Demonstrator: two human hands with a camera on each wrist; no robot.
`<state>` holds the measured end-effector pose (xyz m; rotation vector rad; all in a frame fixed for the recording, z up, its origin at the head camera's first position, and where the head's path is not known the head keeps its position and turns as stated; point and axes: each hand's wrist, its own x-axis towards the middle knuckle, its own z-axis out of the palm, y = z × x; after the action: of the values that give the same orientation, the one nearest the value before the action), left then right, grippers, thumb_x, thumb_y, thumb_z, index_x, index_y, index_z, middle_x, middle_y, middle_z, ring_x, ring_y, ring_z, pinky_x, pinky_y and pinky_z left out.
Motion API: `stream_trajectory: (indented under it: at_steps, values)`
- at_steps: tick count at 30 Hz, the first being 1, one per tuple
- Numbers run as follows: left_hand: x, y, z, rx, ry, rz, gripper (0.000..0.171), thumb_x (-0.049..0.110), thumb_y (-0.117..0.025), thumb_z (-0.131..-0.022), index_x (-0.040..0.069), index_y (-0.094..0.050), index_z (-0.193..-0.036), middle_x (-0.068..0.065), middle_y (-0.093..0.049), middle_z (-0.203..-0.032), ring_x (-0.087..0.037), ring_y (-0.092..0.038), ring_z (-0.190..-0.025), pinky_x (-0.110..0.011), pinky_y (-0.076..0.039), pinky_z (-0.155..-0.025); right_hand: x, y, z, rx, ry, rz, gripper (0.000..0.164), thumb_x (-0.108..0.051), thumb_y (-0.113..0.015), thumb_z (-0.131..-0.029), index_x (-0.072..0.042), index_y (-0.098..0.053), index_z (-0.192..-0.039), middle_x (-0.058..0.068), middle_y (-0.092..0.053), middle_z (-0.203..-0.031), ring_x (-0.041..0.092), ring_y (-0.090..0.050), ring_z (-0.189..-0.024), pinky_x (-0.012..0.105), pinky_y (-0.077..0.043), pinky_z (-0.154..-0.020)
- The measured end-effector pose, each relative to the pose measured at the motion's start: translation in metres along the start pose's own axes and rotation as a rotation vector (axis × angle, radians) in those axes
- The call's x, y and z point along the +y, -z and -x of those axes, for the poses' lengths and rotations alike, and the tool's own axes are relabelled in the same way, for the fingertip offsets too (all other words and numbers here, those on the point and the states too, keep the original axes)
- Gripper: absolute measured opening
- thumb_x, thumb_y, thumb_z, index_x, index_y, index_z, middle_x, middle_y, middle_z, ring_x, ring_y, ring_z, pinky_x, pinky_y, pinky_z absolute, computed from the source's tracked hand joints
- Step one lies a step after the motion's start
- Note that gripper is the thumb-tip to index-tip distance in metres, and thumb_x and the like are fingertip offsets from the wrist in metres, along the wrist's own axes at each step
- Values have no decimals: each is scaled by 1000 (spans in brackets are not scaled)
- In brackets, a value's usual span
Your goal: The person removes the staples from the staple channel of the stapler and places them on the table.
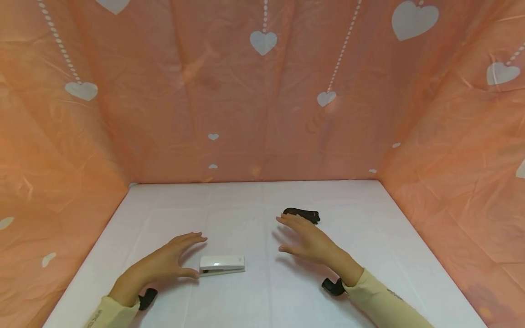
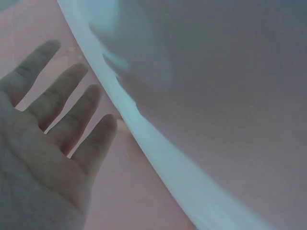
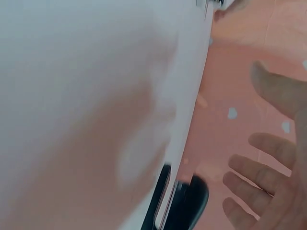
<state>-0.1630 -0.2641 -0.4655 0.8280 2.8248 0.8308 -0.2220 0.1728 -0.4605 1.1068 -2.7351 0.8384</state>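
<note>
A white stapler (image 1: 222, 264) lies on the white table, left of the middle. My left hand (image 1: 166, 259) is beside its left end, fingers spread and thumb tip close to it; whether they touch I cannot tell. In the left wrist view the left hand (image 2: 48, 143) has extended fingers and holds nothing. Farther back on the right lies a black stapler (image 1: 305, 214), partly hidden by my right hand (image 1: 309, 239). The right wrist view has the black stapler (image 3: 184, 203) at the bottom edge, with the right hand (image 3: 273, 177) apart from it, fingers loosely extended and holding nothing.
The table (image 1: 254, 300) is covered in white. Orange sheeting with white hearts (image 1: 262, 114) stands along its back and both sides. A black wrist-worn device is on the left wrist (image 1: 147, 299) and another on the right wrist (image 1: 333, 287).
</note>
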Motion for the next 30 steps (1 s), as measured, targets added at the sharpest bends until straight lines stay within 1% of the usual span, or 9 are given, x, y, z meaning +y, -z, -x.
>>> stream_trajectory:
  at_steps: [4, 9, 11, 14, 15, 19, 24, 30]
  values:
    - [1, -1, -3, -14, -25, -4, 84, 50, -94, -78, 9, -62, -145, -22, -54, -156, -53, -46, -144, -73, -38, -111, -10, -8, -5, 7, 54, -18, 71, -36, -86, -94, -12, -58, -154, 8, -59, -156, 33, -53, -145, 55, -42, -118]
    - [2, -3, -6, -11, -58, -13, 67, 48, -94, -79, 16, -67, -131, -21, -58, -152, -52, -50, -140, -71, -41, -110, -25, -16, -11, -13, 70, -55, 65, -33, -86, -93, -11, -61, -149, 5, -63, -149, 28, -58, -140, 50, -45, -117]
    - [3, -4, -7, -18, -56, -14, 61, 48, -93, -79, 19, -67, -125, -21, -58, -151, -51, -51, -139, -71, -41, -110, -30, -20, -15, -22, 77, -73, 63, -32, -86, -94, -11, -62, -148, 4, -65, -147, 26, -59, -139, 49, -45, -117]
    - [2, -5, -8, -27, -49, -16, 54, 48, -93, -79, 23, -65, -118, -20, -59, -151, -51, -51, -139, -70, -41, -111, -36, -27, -20, -23, 113, -99, 60, -30, -86, -94, -8, -64, -145, 4, -66, -143, 24, -60, -136, 45, -47, -116]
    - [2, -6, -8, -29, -51, -18, 53, 48, -93, -80, 23, -65, -116, -20, -59, -150, -51, -52, -139, -70, -41, -110, -38, -29, -21, -22, 125, -104, 58, -29, -86, -94, -8, -65, -144, 4, -67, -142, 23, -61, -134, 44, -47, -115]
    - [2, -7, -7, -44, -24, 3, 50, 49, -93, -79, 27, -63, -112, -19, -58, -152, -50, -50, -141, -70, -41, -111, -48, -37, -29, -29, 167, -116, 53, -26, -87, -94, -5, -68, -138, 3, -70, -136, 21, -62, -130, 39, -49, -112]
    - [4, -8, -7, -56, 7, 1, 50, 50, -94, -78, 27, -63, -110, -17, -57, -153, -48, -49, -142, -68, -42, -111, -59, -46, -38, -72, 171, -150, 48, -25, -85, -95, -6, -69, -136, 3, -70, -133, 19, -62, -128, 37, -50, -112]
    - [2, -10, -8, -65, -3, -7, 47, 46, -93, -80, 23, -65, -109, -21, -56, -153, -52, -49, -140, -70, -43, -109, -70, -57, -47, -120, 186, -193, 44, -22, -83, -97, -5, -69, -135, 7, -71, -129, 17, -62, -123, 34, -50, -109]
